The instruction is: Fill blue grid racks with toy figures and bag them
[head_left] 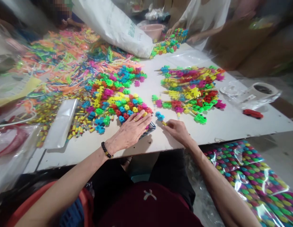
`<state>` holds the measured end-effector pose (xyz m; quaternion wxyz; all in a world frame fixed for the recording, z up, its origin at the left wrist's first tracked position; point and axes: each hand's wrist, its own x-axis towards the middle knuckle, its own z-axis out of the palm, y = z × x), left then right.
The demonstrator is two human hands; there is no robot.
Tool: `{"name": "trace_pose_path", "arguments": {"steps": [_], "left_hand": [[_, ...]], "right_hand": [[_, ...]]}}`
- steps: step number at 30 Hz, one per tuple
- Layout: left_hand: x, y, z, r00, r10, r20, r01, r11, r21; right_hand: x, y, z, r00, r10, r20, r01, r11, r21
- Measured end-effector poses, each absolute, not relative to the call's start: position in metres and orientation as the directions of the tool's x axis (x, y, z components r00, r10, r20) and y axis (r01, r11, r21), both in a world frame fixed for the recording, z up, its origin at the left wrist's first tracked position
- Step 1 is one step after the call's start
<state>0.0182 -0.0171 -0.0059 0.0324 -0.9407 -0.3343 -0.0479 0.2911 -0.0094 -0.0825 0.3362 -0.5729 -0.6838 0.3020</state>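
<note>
Left hand flat, fingers extended over multicoloured plastic toys; right hand pinches small blue-and-yellow plastic piece. Step apparently: arranging; next calls for steady pinch

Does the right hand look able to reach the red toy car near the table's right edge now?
Probably yes: along the front edge, flat white tabletop leads from the right hand to the red toy car. However, the hand seems to hold a small yellow piece.
</note>
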Motion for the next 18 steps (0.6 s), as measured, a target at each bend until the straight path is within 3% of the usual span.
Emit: {"name": "trace_pose_path", "arguments": {"steps": [3, 7, 13, 18], "left_hand": [[0.016, -0.016, -0.004, 0.788, 0.609, 0.090, 0.613, -0.790, -0.015], [0.010, -0.015, -0.003, 0.802, 0.591, 0.090, 0.594, -0.805, -0.004], [0.006, -0.018, -0.002, 0.803, 0.590, 0.083, 0.593, -0.805, -0.011], [0.006, -0.019, -0.001, 0.806, 0.586, 0.081, 0.589, -0.808, -0.022]], "right_hand": [[0.276, -0.022, -0.081, -0.025, 0.999, 0.043, 0.225, 0.048, -0.973], [0.247, -0.026, -0.086, -0.096, 0.995, -0.024, 0.018, -0.023, -1.000], [0.217, -0.006, -0.108, -0.196, 0.974, 0.115, 0.030, 0.123, -0.992], [0.224, -0.001, -0.107, -0.304, 0.931, 0.204, 0.241, 0.282, -0.929]]}}
